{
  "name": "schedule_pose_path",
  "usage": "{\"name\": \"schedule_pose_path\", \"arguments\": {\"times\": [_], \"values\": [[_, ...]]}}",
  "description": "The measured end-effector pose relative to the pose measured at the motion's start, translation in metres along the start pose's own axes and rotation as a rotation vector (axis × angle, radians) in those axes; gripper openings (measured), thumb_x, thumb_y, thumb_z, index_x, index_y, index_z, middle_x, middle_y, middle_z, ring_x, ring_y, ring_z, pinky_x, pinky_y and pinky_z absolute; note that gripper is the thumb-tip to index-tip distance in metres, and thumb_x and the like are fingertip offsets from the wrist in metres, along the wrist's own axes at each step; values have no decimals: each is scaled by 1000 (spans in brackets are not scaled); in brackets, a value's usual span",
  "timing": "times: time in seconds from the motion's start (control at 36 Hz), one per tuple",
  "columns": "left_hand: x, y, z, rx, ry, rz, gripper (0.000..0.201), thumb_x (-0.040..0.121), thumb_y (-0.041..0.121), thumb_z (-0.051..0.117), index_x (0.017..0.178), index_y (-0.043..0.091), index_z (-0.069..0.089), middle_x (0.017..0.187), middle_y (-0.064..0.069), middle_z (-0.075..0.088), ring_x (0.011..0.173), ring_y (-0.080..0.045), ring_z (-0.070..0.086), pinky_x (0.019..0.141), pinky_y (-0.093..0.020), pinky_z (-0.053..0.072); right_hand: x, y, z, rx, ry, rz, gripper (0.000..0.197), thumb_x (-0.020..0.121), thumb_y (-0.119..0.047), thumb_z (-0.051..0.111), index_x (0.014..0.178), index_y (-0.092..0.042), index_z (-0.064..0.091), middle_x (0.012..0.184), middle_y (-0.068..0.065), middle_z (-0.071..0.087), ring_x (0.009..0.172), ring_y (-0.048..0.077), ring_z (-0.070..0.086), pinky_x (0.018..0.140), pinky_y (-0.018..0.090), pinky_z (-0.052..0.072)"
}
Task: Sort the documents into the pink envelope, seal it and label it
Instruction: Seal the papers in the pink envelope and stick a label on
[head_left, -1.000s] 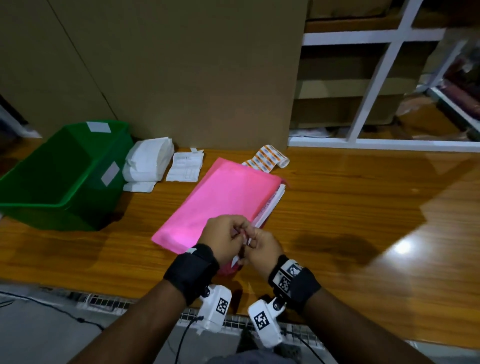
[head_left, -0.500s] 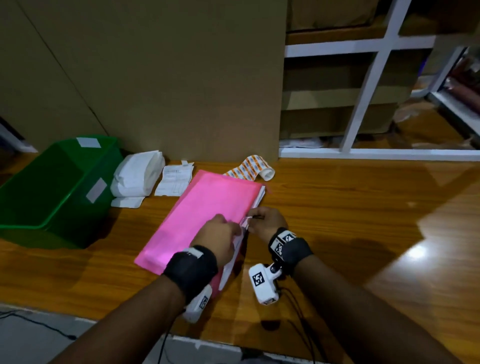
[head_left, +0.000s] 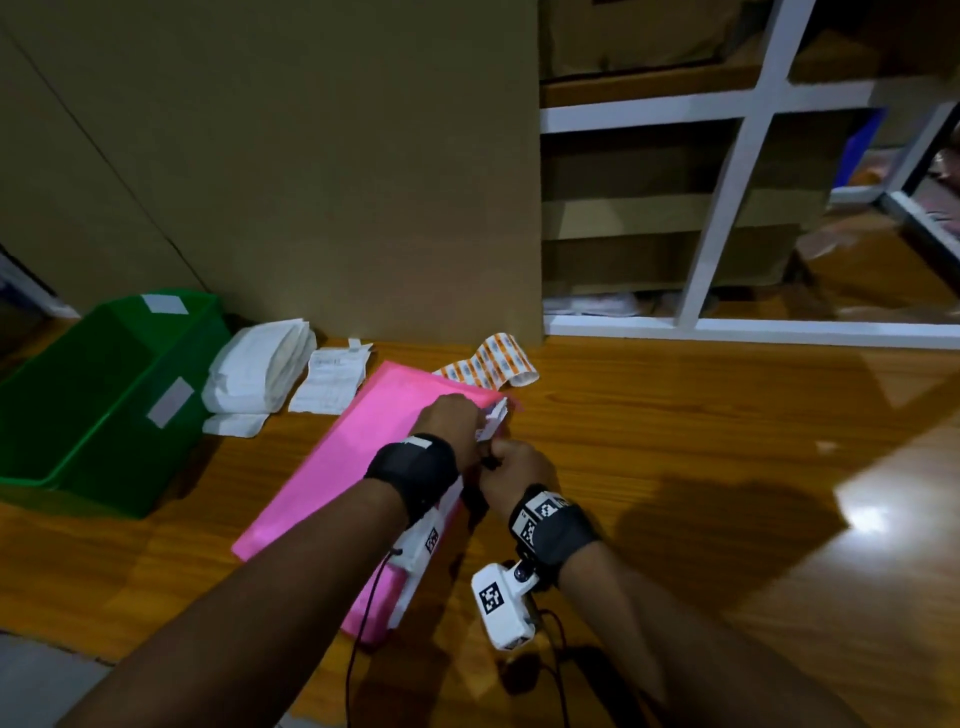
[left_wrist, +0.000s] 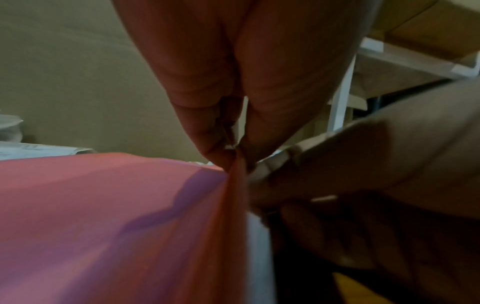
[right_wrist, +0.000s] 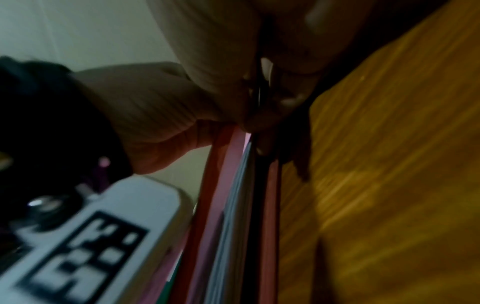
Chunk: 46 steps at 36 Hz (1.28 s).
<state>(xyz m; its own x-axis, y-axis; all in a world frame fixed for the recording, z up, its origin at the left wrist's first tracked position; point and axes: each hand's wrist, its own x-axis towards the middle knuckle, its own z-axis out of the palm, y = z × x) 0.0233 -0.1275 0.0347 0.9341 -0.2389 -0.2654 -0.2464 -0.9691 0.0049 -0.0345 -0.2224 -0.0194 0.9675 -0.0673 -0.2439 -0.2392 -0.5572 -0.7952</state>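
Observation:
The pink envelope (head_left: 353, 467) lies slantwise on the wooden table (head_left: 701, 441). Both hands meet at the far end of its right edge. My left hand (head_left: 452, 426) pinches that pink edge (left_wrist: 235, 164) between thumb and fingertips. Just nearer me, my right hand (head_left: 514, 467) pinches the same edge, and a bit of crumpled white paper (head_left: 493, 418) sticks up between the hands. In the right wrist view, white documents (right_wrist: 233, 195) show between the envelope's pink layers (right_wrist: 221, 164). What exactly lies between the right fingertips is blurred.
An orange-and-white label roll (head_left: 488, 364) lies just beyond the envelope. A printed slip (head_left: 332, 379), a stack of white bags (head_left: 260, 364) and a green bin (head_left: 104, 395) stand to the left. A cardboard wall (head_left: 311, 156) and white shelving (head_left: 727, 156) close the back.
Both hands have slid together along the envelope's right edge, from its near end to its far corner. The envelope has stayed flat on the table.

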Motion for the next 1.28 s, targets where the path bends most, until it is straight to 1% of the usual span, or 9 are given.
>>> {"name": "schedule_pose_path", "arguments": {"times": [0.14,0.42,0.5,0.67,0.78,0.89,1.0,1.14,1.28], "values": [[-9,4,12,-83,87,-2,26,92,21,65,118,15,71,111,-8,68,101,-28,65,91,-36,54,8,2,-6,-114,-27,-18,14,84,-19,61,92,-22,73,101,9,73,94,34,66,83,35,54],[-40,-3,9,-248,174,25,42,94,14,65,133,29,63,134,-2,59,121,-24,56,102,-32,49,11,9,-3,-65,-108,-120,17,86,-26,60,97,-30,72,95,2,73,91,31,65,72,24,43],[-68,-15,14,-285,172,44,43,88,8,65,123,33,68,126,-2,57,113,-23,58,94,-29,51,8,10,-3,-20,-130,-139,11,86,-32,62,78,-27,68,70,-6,64,77,24,63,56,18,36],[-136,-45,41,-131,126,-85,32,84,10,61,109,31,64,110,1,55,91,-22,62,77,-28,55,6,9,-3,91,-134,-122,12,85,-34,73,96,-31,74,95,-10,73,88,11,65,78,20,45],[-168,-60,59,-204,112,-151,23,90,10,59,103,27,67,100,0,60,88,-24,64,78,-35,56,-1,2,1,76,-108,-115,4,85,-32,72,87,-29,73,85,-10,69,82,11,63,72,19,41],[-171,-70,70,-320,213,-125,23,88,7,60,95,26,72,92,-1,64,81,-24,64,74,-37,56,-23,-6,6,163,-221,-64,8,86,-18,70,86,-23,76,78,-9,74,67,7,71,58,16,52],[-169,-73,73,-441,299,-66,24,85,10,61,94,29,74,89,0,67,75,-20,64,72,-30,53,-65,1,31,256,-350,-20,18,85,-8,65,74,-20,75,73,-2,75,63,12,73,56,22,55],[-170,-76,74,-486,293,-23,25,85,10,67,93,32,75,91,1,68,75,-15,62,70,-24,48,-92,6,64,396,-322,57,9,75,-18,69,78,-24,75,81,4,75,82,23,74,76,44,62],[-173,-72,76,-546,285,-1,25,84,10,67,91,32,76,95,2,68,78,-17,64,76,-29,55,-98,1,76,438,-241,107,11,72,-16,73,71,-26,74,72,8,72,72,25,71,78,54,60]]}}
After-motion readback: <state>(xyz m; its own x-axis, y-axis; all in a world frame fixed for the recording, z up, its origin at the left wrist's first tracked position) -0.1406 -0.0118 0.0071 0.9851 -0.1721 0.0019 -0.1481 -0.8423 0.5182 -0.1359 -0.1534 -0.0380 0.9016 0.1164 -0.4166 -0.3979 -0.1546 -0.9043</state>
